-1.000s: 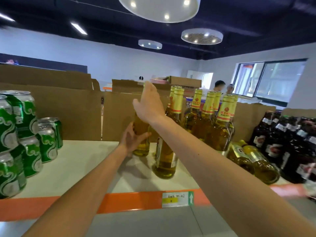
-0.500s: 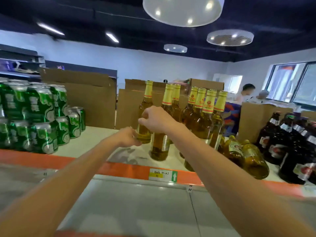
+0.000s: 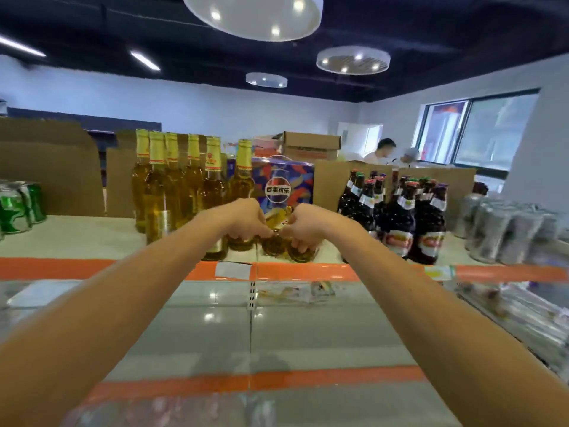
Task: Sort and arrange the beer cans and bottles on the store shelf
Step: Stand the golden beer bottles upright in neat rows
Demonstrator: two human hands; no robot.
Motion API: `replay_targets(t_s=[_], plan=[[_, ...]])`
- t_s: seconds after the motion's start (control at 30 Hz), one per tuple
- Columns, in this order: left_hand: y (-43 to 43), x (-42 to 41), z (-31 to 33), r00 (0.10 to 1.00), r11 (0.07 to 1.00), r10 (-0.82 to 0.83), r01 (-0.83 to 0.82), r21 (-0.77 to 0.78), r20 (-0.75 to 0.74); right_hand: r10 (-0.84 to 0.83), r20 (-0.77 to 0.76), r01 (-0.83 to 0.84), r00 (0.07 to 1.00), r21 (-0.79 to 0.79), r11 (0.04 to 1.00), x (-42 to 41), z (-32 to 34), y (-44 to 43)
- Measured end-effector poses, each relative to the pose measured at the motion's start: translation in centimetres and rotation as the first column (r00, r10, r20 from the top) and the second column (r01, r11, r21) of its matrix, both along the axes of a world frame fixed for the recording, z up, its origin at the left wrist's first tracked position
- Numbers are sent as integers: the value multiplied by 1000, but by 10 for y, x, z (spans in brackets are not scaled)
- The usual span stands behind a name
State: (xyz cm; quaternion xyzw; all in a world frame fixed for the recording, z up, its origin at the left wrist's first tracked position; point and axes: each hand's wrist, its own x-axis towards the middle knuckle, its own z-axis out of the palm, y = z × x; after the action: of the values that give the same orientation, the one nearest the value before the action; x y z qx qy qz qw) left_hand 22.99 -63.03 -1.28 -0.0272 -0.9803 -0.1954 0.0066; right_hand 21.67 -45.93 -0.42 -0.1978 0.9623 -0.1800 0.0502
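"Reaching over the orange-edged shelf (image 3: 70,238), who has hold of what in the head view?" asks the desk.

"Two bare arms stretch forward from the aisle," the photographer replies. "The left hand (image 3: 243,221) and the right hand (image 3: 304,228) meet at the front of the shelf, knuckles up. Their fingers curl down round the lying bottles (image 3: 275,245), two amber ones on their sides with bases toward the camera. Both hands grip, but the fingers overlap the glass, so I cannot tell which hand has which bottle."

"And the rest of the stock?"

"Just left of the hands stand the upright amber bottles (image 3: 172,186), packed close, yellow foil on their necks. Green cans (image 3: 18,208) sit at the far left end, well apart. To the right, dark bottles (image 3: 400,217) with pale neck labels stand in a cluster, and beyond them are blurred silvery containers (image 3: 498,229). A Pepsi carton (image 3: 283,183) rises behind the hands and cardboard sheets (image 3: 52,167) back the shelf. Two people (image 3: 383,149) stand near the window (image 3: 480,134), far behind."
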Motion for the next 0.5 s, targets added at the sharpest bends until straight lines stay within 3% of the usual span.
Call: replay_targets(t_s=[0.13,0.23,0.37,0.5], plan=[[53,-21,-7,997,996,7,-14,-88,-79,-116,-47,107,992,-160,981,-21,-7,43],[75,-41,-15,996,998,14,-19,-66,-83,-165,-54,148,985,-235,961,-38,-15,53],[102,-69,-32,989,995,1,-15,-97,-149,-221,10,205,975,-417,885,-68,-37,45],[116,-101,-56,980,985,0,-35,-167,-201,-307,76,308,949,-434,846,-103,-53,38]])
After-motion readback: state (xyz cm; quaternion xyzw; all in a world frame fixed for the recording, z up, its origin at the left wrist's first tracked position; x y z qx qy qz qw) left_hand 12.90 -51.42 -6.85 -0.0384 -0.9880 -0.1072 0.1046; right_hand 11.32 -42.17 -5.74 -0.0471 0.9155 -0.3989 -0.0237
